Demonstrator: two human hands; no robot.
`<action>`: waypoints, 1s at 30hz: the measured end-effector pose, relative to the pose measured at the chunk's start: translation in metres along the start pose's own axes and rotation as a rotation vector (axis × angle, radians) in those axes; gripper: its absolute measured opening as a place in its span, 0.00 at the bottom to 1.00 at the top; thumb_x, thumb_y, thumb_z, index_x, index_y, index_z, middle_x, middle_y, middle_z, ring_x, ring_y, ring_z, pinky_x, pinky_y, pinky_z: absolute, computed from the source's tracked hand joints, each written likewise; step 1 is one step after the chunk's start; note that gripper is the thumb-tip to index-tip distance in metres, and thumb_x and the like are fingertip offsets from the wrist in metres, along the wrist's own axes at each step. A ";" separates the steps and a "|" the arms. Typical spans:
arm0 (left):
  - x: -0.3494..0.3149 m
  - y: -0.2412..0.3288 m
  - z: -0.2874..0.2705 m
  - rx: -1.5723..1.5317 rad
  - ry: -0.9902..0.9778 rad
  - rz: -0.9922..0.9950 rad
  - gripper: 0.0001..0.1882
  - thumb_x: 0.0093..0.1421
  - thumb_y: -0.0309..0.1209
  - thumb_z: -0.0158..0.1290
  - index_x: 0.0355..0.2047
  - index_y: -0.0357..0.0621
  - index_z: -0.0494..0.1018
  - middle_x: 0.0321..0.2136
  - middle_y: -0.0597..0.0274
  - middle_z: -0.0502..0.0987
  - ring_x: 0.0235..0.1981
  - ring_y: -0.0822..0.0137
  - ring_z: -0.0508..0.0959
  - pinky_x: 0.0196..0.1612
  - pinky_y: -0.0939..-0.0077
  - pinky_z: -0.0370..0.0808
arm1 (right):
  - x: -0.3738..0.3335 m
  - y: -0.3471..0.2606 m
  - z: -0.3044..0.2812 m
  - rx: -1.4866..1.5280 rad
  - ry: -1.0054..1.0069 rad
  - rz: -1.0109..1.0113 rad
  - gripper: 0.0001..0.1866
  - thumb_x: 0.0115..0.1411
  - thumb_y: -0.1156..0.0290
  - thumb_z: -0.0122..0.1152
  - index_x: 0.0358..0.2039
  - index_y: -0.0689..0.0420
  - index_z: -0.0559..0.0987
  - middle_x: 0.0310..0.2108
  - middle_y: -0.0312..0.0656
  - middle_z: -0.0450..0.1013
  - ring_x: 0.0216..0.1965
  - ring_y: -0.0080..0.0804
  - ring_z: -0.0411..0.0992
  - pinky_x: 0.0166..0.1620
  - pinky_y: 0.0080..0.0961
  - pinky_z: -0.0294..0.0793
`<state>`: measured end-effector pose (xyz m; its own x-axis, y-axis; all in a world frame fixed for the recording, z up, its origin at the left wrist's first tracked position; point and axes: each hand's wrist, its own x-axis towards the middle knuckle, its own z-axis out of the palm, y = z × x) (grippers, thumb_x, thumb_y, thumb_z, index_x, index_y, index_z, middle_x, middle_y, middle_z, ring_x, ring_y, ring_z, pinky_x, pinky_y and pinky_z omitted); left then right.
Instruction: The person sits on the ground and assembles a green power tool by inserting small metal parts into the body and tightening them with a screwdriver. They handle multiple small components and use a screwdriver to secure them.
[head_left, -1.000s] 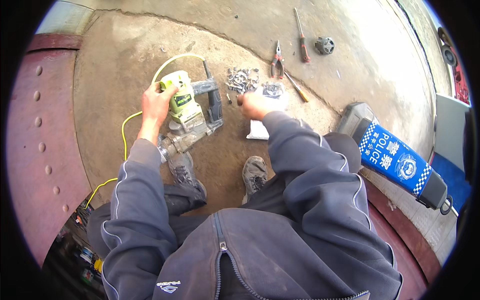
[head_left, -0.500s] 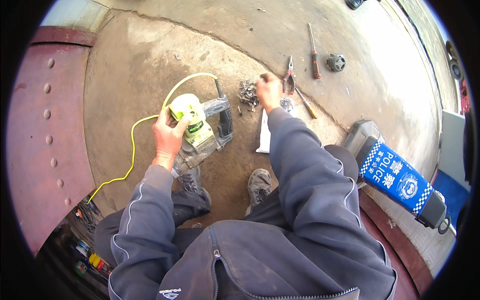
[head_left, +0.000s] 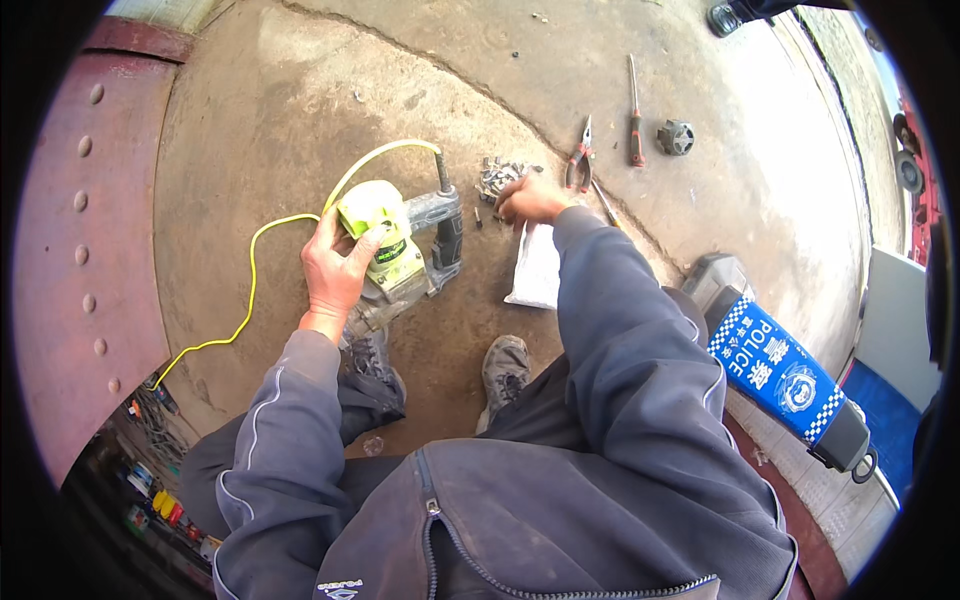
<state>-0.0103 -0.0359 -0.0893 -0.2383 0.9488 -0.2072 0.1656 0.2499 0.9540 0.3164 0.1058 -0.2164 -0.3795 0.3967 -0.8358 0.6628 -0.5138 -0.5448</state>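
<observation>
Power tool first: a pale green and grey electric power tool with a dark side handle [head_left: 398,250] lies on the bare concrete floor [head_left: 300,120] in front of the crouching person, its thin yellow cord [head_left: 252,270] looping away to the left toward the riveted dark red metal panel [head_left: 75,200]. The left hand [head_left: 335,270] is wrapped over the green housing, fingers closed around it, pressing it to the floor. The right hand [head_left: 530,200] reaches past the tool to a small heap of grey metal screws or bits [head_left: 497,178]; its fingertips touch or hover at the edge of the heap, and I cannot tell whether they have pinched a piece. Just under that wrist lies a flat white plastic packet [head_left: 537,268].

Beyond the heap sit red-handled pliers [head_left: 579,160], a slim screwdriver with a red handle [head_left: 633,125] and a small dark round metal part [head_left: 676,137], all untouched and apart from each other. A blue and white checkered box with a black end [head_left: 780,370] rests to the right.

Judging by this layout, the work looks early: the tool is steadied but not running on anything, and a small part has yet to be picked out and fitted.
</observation>
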 end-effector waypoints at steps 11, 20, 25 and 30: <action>0.010 -0.007 0.005 -0.018 0.029 -0.013 0.32 0.65 0.31 0.71 0.64 0.26 0.74 0.54 0.47 0.86 0.54 0.62 0.86 0.59 0.66 0.83 | 0.006 0.023 0.009 -0.153 0.315 -0.027 0.23 0.57 0.69 0.63 0.53 0.55 0.90 0.42 0.54 0.87 0.47 0.47 0.87 0.57 0.40 0.82; 0.019 -0.014 0.004 0.043 0.049 0.001 0.32 0.64 0.34 0.71 0.62 0.25 0.75 0.50 0.47 0.88 0.50 0.63 0.88 0.55 0.67 0.84 | 0.006 0.027 0.011 -0.172 0.683 -0.120 0.22 0.57 0.72 0.59 0.52 0.60 0.88 0.45 0.65 0.85 0.51 0.61 0.84 0.60 0.46 0.80; 0.022 -0.012 0.008 0.032 0.034 -0.012 0.32 0.64 0.33 0.71 0.62 0.24 0.75 0.50 0.47 0.88 0.50 0.63 0.88 0.55 0.67 0.84 | 0.016 0.031 0.020 -0.189 0.727 -0.316 0.30 0.60 0.71 0.61 0.64 0.61 0.81 0.39 0.55 0.86 0.41 0.48 0.86 0.50 0.41 0.83; 0.024 -0.020 0.004 0.033 0.050 -0.013 0.30 0.64 0.32 0.71 0.61 0.26 0.76 0.50 0.47 0.88 0.50 0.64 0.88 0.55 0.67 0.84 | 0.009 0.025 0.028 -0.090 0.783 -0.348 0.25 0.62 0.69 0.62 0.59 0.62 0.84 0.41 0.57 0.86 0.45 0.48 0.85 0.52 0.42 0.82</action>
<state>-0.0149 -0.0176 -0.1140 -0.2885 0.9347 -0.2076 0.1938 0.2694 0.9433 0.3119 0.0749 -0.2394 -0.0381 0.9476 -0.3172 0.6527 -0.2168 -0.7259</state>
